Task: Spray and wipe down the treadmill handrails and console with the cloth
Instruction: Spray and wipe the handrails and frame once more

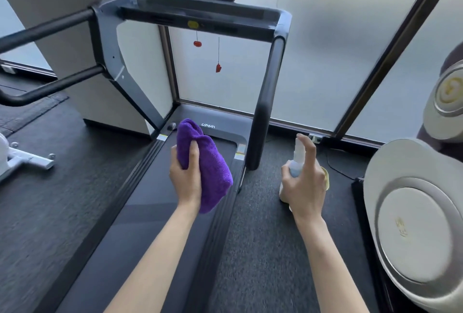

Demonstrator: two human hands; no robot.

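My left hand [185, 174] grips a bunched purple cloth [208, 162] above the treadmill belt [150, 225]. My right hand [304, 182] holds a small clear spray bottle [297, 159] upright, index finger raised over its nozzle, to the right of the belt. The treadmill console [195, 15] spans the top of the frame, well above both hands. Its right handrail post [265, 102] drops between cloth and bottle. The left handrail post [117, 62] slants down to the deck. A yellow button [193, 24] and red safety clips [218, 68] hang from the console.
Black bars of another machine [47, 24] reach in from the left. A white machine foot [22, 159] lies on the dark carpet at left. Large white-and-grey rounded equipment [411, 225] stands at right. Frosted glass panels [325, 36] close off the front.
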